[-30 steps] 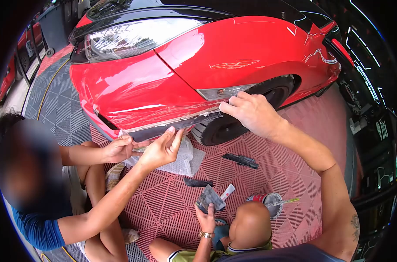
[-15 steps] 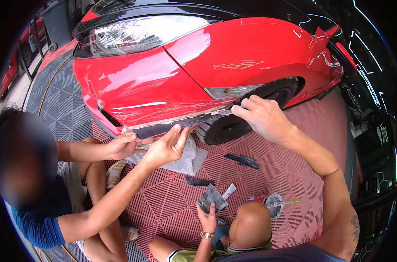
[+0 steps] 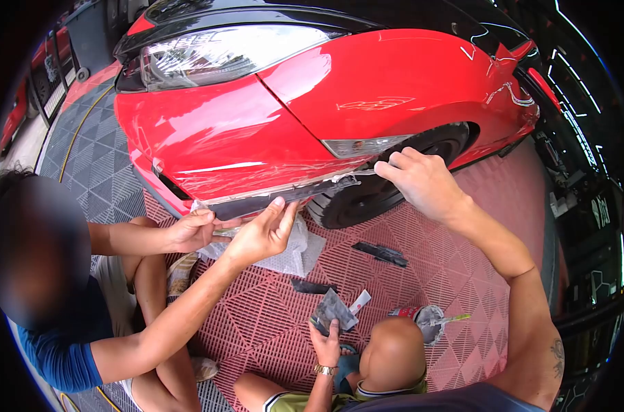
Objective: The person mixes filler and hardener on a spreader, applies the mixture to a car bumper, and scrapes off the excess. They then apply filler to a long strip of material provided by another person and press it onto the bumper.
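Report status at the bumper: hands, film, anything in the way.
Right hand pinching clear film at the wheel arch. Left hand pressing the black lower trim. A co-worker's hand holds the film's other end alongside.

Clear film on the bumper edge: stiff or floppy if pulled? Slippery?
Likely floppy: the film wrinkles and sags where the right hand pinches its end by the wheel. Probably very light, since it hangs without dragging. Possibly clingy rather than slippery, as it hugs the bumper.

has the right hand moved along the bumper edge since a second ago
Yes. The right hand has slid rightward, away from the bumper and toward the front wheel, pulling the film end with it.
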`<state>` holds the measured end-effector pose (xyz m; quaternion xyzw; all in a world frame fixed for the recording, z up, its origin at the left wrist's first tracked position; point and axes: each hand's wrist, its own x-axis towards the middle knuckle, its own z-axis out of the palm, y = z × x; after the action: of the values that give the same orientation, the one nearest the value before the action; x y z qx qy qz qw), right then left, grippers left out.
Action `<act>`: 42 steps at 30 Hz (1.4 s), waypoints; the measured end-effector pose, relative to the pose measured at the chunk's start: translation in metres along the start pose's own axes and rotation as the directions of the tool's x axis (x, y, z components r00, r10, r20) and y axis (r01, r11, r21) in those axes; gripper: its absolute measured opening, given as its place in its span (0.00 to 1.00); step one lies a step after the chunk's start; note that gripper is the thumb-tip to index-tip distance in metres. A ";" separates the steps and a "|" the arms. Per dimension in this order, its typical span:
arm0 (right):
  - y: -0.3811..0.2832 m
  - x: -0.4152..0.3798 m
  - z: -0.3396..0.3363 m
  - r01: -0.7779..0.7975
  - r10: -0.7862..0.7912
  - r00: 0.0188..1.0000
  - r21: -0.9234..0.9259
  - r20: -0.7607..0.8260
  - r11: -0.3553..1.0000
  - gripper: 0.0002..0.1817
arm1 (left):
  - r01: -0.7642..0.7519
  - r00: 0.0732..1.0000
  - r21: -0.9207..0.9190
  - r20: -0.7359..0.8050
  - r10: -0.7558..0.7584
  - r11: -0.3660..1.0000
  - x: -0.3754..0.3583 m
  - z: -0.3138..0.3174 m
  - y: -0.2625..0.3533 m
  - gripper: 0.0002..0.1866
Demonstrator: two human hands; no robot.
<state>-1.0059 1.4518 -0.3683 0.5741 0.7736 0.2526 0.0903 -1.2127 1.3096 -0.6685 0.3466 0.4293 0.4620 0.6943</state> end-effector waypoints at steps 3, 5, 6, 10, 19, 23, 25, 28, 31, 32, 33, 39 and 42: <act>-0.004 0.000 -0.005 0.020 -0.020 1.000 0.015 -0.017 1.000 0.12 | 0.019 1.000 -0.010 0.008 -0.019 1.000 0.000 0.001 -0.002 0.16; -0.007 0.001 -0.003 0.038 -0.038 0.999 0.018 -0.035 0.999 0.12 | 0.016 1.000 0.005 0.007 -0.017 1.000 0.000 0.003 -0.002 0.16; -0.008 0.003 0.002 0.048 -0.047 0.998 0.017 -0.043 0.999 0.12 | 0.015 1.000 0.012 0.004 -0.015 1.000 -0.001 0.003 -0.001 0.17; -0.004 0.005 0.011 0.043 -0.042 0.996 0.021 -0.081 0.999 0.12 | 0.011 1.000 0.030 0.005 -0.011 0.999 -0.002 0.003 0.003 0.17; 0.004 -0.004 0.007 -0.029 0.032 0.999 0.061 -0.043 0.998 0.12 | 0.033 0.999 0.013 -0.006 -0.033 0.999 0.000 -0.003 -0.007 0.17; 0.017 -0.040 -0.001 -0.095 0.185 0.944 0.312 -0.272 0.945 0.08 | 0.089 0.987 -0.042 -0.129 -0.094 0.995 0.006 -0.039 -0.057 0.18; 0.005 -0.075 -0.005 -0.401 0.524 0.852 0.662 0.014 0.633 0.06 | 0.177 0.957 -0.109 -0.214 -0.197 0.978 0.013 -0.081 -0.104 0.19; -0.044 -0.133 0.054 -0.557 0.511 0.689 0.827 0.514 -0.081 0.06 | 0.291 0.931 0.012 -0.232 -0.280 0.957 0.015 -0.139 -0.157 0.21; -0.145 -0.197 0.191 -0.538 0.128 0.761 0.729 0.636 -0.423 0.12 | 0.335 0.931 0.287 -0.245 -0.270 0.898 0.007 -0.180 -0.196 0.24; -0.181 -0.207 0.212 -0.623 -0.058 0.652 0.490 0.756 -0.610 0.15 | 0.385 0.919 0.304 -0.219 -0.329 0.872 0.006 -0.206 -0.232 0.24; -0.213 -0.213 0.232 -0.717 -0.109 0.559 0.413 0.822 -0.562 0.19 | 0.376 0.922 0.472 -0.279 -0.270 0.797 0.003 -0.208 -0.231 0.26; -0.354 -0.262 0.363 -0.670 -0.216 0.679 0.472 0.702 -0.573 0.14 | 0.346 0.937 0.813 -0.280 -0.207 0.468 0.003 -0.194 -0.174 0.34; -0.353 -0.252 0.356 -0.730 -0.226 0.631 0.470 0.742 -0.496 0.11 | 0.303 0.952 0.821 -0.277 -0.127 0.484 0.001 -0.198 -0.171 0.41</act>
<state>-1.0686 1.2432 -0.8859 0.6210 0.3119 -0.6639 -0.2763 -1.3353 1.2705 -0.8961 0.5433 0.7010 0.1285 0.4437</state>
